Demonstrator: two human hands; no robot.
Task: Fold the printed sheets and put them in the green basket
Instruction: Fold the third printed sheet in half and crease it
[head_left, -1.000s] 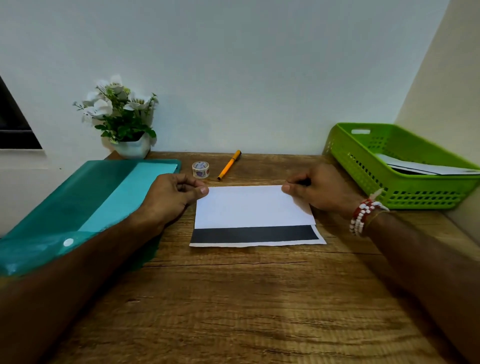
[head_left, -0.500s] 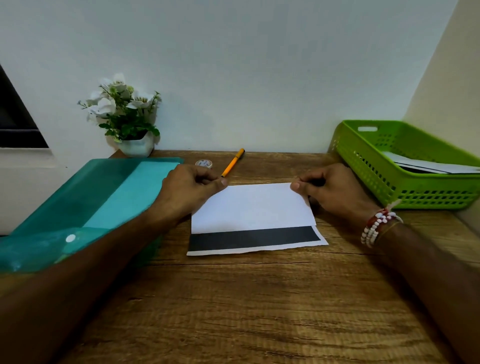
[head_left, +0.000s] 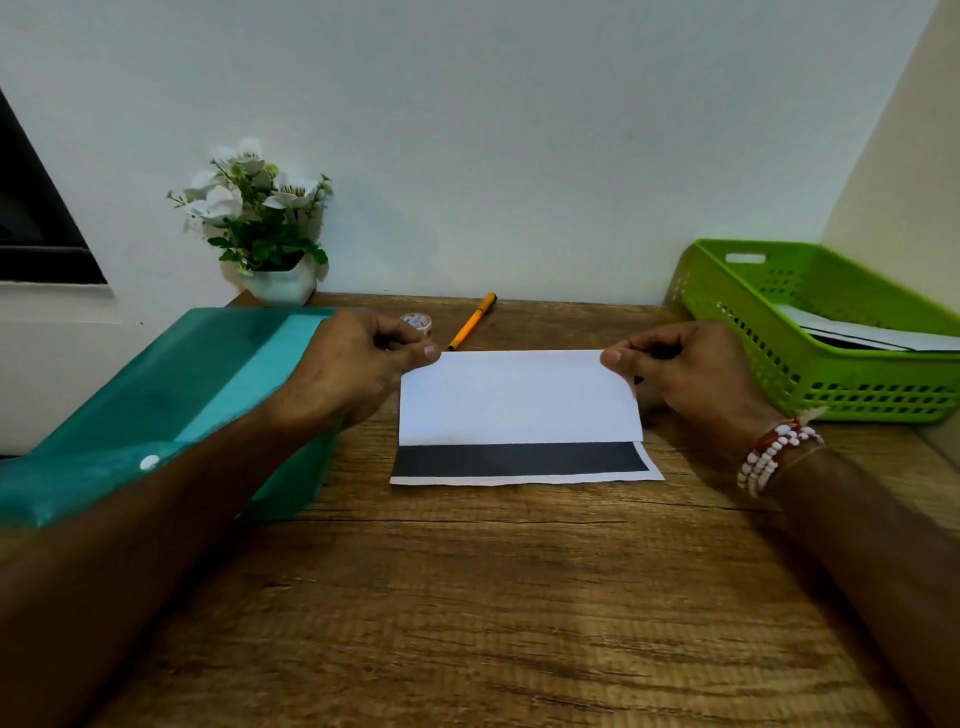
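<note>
Now lifting where it lay flat a second ago, the half-folded printed sheet (head_left: 519, 400) has each far corner pinched by my left hand (head_left: 358, 364) and right hand (head_left: 685, 374); another fold seems next. Around it: wooden desk (head_left: 493, 597), teal folder (head_left: 156, 395), green basket (head_left: 831, 384) holding papers at right, potted plant (head_left: 260, 223), orange pen (head_left: 472, 322).

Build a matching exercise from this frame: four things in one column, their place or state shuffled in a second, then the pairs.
Things
1. printed sheet
2. green basket
3. orange pen
4. flower pot

Place or state
A. standing at the back left of the table
B. lying behind the sheet, untouched
C. pinched at its far corners by the left hand and right hand
D. at the right, white papers inside

Pairs: 1-C, 2-D, 3-B, 4-A
</note>
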